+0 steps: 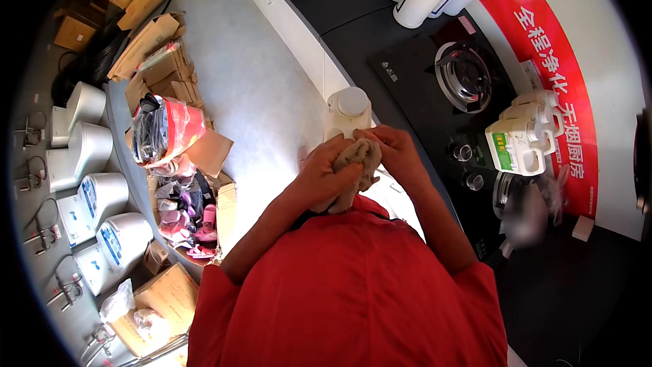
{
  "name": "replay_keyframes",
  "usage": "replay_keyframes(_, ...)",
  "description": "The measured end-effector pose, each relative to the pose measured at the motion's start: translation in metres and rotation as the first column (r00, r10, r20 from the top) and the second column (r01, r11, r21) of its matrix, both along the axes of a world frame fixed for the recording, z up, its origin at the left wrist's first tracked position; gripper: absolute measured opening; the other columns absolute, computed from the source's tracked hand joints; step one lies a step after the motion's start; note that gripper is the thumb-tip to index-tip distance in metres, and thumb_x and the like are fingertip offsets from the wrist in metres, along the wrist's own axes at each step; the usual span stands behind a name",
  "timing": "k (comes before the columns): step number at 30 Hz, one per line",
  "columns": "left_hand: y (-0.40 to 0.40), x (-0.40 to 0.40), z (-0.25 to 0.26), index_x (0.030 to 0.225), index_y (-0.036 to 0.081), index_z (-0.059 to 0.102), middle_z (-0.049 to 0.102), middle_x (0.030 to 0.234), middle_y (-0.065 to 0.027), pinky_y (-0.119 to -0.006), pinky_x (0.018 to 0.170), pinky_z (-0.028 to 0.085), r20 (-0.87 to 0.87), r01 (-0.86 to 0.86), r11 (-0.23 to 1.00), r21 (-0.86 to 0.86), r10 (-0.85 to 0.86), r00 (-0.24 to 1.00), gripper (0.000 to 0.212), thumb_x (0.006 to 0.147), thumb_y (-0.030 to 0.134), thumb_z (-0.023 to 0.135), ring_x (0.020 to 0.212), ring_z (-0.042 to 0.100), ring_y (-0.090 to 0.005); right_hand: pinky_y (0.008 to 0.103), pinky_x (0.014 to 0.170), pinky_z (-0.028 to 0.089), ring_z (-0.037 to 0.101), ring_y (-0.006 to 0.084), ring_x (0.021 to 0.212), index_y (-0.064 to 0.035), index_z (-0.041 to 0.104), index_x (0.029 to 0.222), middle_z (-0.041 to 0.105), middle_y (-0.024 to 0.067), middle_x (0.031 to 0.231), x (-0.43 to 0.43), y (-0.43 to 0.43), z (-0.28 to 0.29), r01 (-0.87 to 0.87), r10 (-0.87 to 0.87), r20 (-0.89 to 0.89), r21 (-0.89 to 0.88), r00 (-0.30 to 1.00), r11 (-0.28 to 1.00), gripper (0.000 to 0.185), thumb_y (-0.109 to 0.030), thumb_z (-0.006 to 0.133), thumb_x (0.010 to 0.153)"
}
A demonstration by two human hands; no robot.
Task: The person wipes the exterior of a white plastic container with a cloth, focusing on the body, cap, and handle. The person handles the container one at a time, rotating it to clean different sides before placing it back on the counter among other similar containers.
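Observation:
In front of my body, my left hand (323, 171) is closed around a bunched brown cloth (358, 160), its thumb pressed across the folds. The cloth hangs down towards my waist. My right hand (400, 150) grips the near side of a white plastic bottle (347, 112), its thumb beside the cloth; some of its fingers are hidden. A round white cap sits on the bottle, facing up at me. The bottle is beside the front edge of the dark countertop (351, 35).
On the counter at right is a black glass gas hob (412, 71) with a burner (463, 79). White jugs (517, 142) and white bottles (420, 0) stand near the wall. At left are toilets (89, 153), an open carton of slippers (191, 214) and cardboard boxes (165, 295).

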State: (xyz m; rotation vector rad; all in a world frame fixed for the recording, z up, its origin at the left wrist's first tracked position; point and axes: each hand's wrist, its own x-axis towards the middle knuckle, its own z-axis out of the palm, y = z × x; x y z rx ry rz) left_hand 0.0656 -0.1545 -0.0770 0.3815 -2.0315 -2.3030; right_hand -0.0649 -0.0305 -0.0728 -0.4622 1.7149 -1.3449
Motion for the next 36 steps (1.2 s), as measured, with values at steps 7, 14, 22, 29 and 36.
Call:
replay_keyframes(7,-0.001,-0.002,0.01,0.099,0.005,0.061,0.049,0.087,-0.0134,-0.04,0.072,0.043,-0.003,0.085,0.936,-0.342,-0.092,0.996,0.028,0.077,0.023,0.062,0.081,0.053,-0.0295,0.0227,0.068,0.048,0.061,0.0106,0.078,0.0038,0.068,0.097,0.067,0.0082,0.086,0.018,0.004,0.005,0.221,-0.232,0.207,0.076,0.95,0.972,0.03,-0.023,0.071,0.083)
replay_keyframes(14,-0.008,-0.001,0.018,0.099,0.005,0.062,0.046,0.086,-0.0112,-0.038,0.074,0.041,0.049,0.16,0.902,-0.401,-0.153,0.987,0.028,0.077,0.023,0.061,0.082,0.05,-0.0262,0.0237,0.067,0.049,0.061,0.0116,0.077,0.0041,0.066,0.101,0.066,0.0063,0.087,0.022,-0.001,0.008,0.297,-0.301,0.34,0.063,0.891,0.953,0.033,-0.022,0.072,0.081)
replay_keyframes(22,-0.005,0.007,0.014,0.102,0.001,0.059,0.048,0.099,-0.0114,-0.034,0.072,0.042,-0.061,0.183,0.958,-0.222,-0.201,0.978,0.028,0.081,0.019,0.059,0.085,0.051,-0.0223,0.024,0.065,0.047,0.06,0.0106,0.072,0.0017,0.066,0.098,0.065,0.005,0.084,0.018,0.002,0.009,0.331,-0.332,0.319,0.059,0.888,0.942,0.03,-0.024,0.069,0.083)
replay_keyframes(29,-0.02,0.029,0.025,0.123,0.001,0.049,0.059,0.102,-0.0053,-0.026,0.077,0.048,0.18,0.017,0.919,0.394,-0.095,0.979,0.038,0.086,0.006,0.049,0.087,0.058,-0.0117,0.0217,0.064,0.043,0.056,0.0079,0.069,-0.0004,0.066,0.087,0.063,0.0019,0.077,0.002,0.008,0.02,0.227,-0.24,0.071,0.152,0.968,0.962,0.025,-0.025,0.069,0.081)
replay_keyframes(36,-0.048,0.039,-0.008,0.122,0.003,0.05,0.061,0.107,-0.0064,-0.029,0.082,0.05,0.18,-0.563,0.678,0.473,0.551,0.815,0.032,0.093,0.017,0.052,0.095,0.06,-0.0145,0.0207,0.06,0.043,0.054,0.0053,0.066,0.0016,0.064,0.088,0.062,0.0018,0.075,0.0,0.013,0.026,0.296,-0.293,-0.036,0.125,0.955,0.947,0.021,-0.018,0.068,0.081)
